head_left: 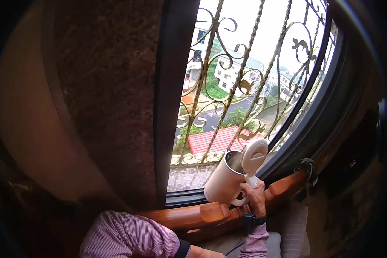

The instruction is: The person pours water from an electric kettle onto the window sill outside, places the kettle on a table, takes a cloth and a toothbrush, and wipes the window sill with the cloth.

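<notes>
A cream-coloured electric kettle [222,182] is at the window, tilted, with its lid [254,155] raised and the dark inside showing. My right hand [255,198] is closed around the kettle's handle, below the lid hinge, and a black watch [253,220] is on that wrist. The kettle's base overlaps the window's lower frame [185,197] in this view. My left arm, in a striped sleeve [133,236] with a dark cuff, reaches across the bottom edge, and the hand itself is cut off below the frame.
A turned wooden rail [176,218] runs below the window. Twisted metal bars [241,73] with scrolls stand outside it. A dark cloth-like bundle [309,168] hangs on the rail's right end. Beyond the bars are a red roof [217,139] and white buildings. A dark stone-like wall [109,86] stands left.
</notes>
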Available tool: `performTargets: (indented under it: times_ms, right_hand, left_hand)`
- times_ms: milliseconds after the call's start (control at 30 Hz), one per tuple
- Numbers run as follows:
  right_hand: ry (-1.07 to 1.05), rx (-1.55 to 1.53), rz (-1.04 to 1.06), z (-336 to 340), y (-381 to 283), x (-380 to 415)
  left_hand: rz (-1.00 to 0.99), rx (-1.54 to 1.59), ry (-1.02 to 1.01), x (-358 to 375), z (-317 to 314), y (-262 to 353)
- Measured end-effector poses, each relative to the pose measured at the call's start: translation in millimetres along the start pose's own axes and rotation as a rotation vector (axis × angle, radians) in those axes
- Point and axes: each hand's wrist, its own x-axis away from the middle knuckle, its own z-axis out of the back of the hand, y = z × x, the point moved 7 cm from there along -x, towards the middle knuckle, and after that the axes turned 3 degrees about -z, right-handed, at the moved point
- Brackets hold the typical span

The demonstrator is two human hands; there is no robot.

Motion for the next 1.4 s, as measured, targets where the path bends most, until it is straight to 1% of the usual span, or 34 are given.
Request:
performTargets:
  times_ms: [167, 267, 300, 400, 433, 567, 667, 767, 867, 967, 1067, 1100, 1200, 1400]
  right_hand:
    - [0.008, -0.030, -0.015, -3, -10, 4]
    - [0.004, -0.033, -0.021, -3, -12, 5]
    - [0.001, -0.032, -0.022, -3, -12, 5]
    - [-0.013, -0.047, -0.001, -4, -12, 4]
    - [-0.017, -0.039, 0.006, -4, -11, 3]
    - [-0.001, -0.028, -0.040, -1, -8, 6]
    - [0.013, -0.004, -0.025, -1, -8, 4]
    - [0.004, 0.006, -0.017, -2, -10, 5]
    - [0.003, 0.004, -0.030, -1, -5, 3]
    - [0.017, 0.011, -0.033, 0, -7, 4]
    - [0.001, 0.029, -0.024, -1, -11, 4]
    - [0.003, 0.003, -0.036, 0, -6, 3]
    - [0.008, -0.006, -0.046, 0, -3, 3]
    - [0.002, -0.029, -0.012, 0, -4, 2]
  left_hand:
    - [0.065, -0.100, -0.026, 1, -3, -8]
    - [0.059, -0.164, -0.019, 2, -5, -12]
    - [0.055, -0.205, -0.071, 4, -8, -12]
    - [0.104, -0.158, -0.062, 3, 10, -12]
    - [0.110, -0.122, -0.030, 3, 6, -14]
    - [0.080, -0.171, -0.014, 6, 2, -14]
    - [0.116, -0.179, -0.050, 5, 11, -16]
    - [0.158, -0.039, -0.021, 3, 24, -18]
    - [0.192, -0.109, -0.070, 5, 17, -22]
    - [0.173, -0.016, -0.009, 4, 36, -18]
    - [0.242, -0.131, -0.089, 10, 13, -29]
    - [0.242, -0.085, -0.054, 10, 14, -29]
    - [0.212, -0.209, -0.100, 12, 4, -30]
    - [0.248, -0.181, -0.080, 12, 10, -33]
